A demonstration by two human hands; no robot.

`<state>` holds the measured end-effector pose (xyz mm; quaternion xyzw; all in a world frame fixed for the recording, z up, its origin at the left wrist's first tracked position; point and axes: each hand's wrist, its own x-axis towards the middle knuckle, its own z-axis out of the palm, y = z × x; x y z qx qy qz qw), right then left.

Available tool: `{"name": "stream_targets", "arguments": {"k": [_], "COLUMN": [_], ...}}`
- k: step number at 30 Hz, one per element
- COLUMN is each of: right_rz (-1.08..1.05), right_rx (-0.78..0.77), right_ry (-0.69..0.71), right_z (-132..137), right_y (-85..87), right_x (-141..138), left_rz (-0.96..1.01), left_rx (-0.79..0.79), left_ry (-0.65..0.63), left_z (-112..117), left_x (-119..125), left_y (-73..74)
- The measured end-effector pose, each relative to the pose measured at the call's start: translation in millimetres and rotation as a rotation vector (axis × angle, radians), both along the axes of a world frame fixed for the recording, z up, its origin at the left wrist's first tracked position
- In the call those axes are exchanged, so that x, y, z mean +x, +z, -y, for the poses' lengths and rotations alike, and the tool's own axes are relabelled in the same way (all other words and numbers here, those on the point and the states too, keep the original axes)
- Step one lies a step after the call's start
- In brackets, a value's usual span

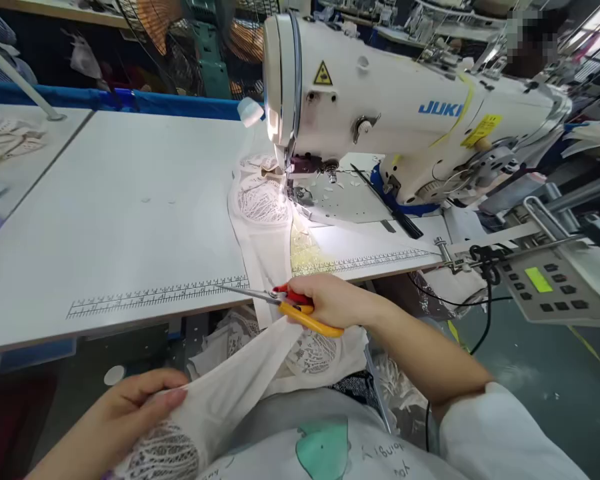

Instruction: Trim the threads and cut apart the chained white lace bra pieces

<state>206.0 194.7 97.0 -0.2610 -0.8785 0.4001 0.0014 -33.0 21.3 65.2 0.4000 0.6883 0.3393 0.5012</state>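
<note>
My left hand (123,417), at the lower left, pinches the edge of a white bra piece (240,377) with lace cups. The fabric is stretched up and right toward my right hand (337,303). That hand is closed around scissors (310,321) with orange and red handles, their blades pointing left over the table's front edge. Whether its fingers also grip the fabric, I cannot tell. Another lace-cupped section (263,200) lies on the table under the lit needle area of a white sewing machine (380,93), its band running down to the edge beside the scissors.
A printed ruler (155,300) runs along the front of the white table (105,200). Black tweezers (387,200) lie beside the machine bed. At right is a control panel (550,283) with a green screen and cables. More lace pieces (315,353) hang below the edge.
</note>
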Motion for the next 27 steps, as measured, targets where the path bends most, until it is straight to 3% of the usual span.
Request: {"name": "stream_targets", "arguments": {"k": [5, 9, 13, 18, 27], "right_rz": [0.029, 0.043, 0.045, 0.081, 0.016], "right_rx": [-0.084, -0.112, -0.088, -0.099, -0.055], "right_ry": [0.089, 0.162, 0.196, 0.183, 0.189], "right_z": [5.4, 10.6, 8.5, -2.3, -5.6], "right_y": [13.0, 24.6, 26.9, 25.3, 21.1], "right_x": [-13.2, -22.8, -26.3, -23.2, -28.7], "left_rz": [-0.312, -0.227, 0.009, 0.367, 0.457], "left_rx": [0.262, 0.474, 0.415, 0.169, 0.045], "left_ry": [-0.284, -0.356, -0.141, -0.001, 0.155], "left_z": [-13.8, -25.5, -38.1, -46.2, -46.8], "left_x": [-1.8, 26.5, 55.0, 59.1, 60.3], "left_y": [-20.9, -14.1, -3.2, -0.7, 0.4]}}
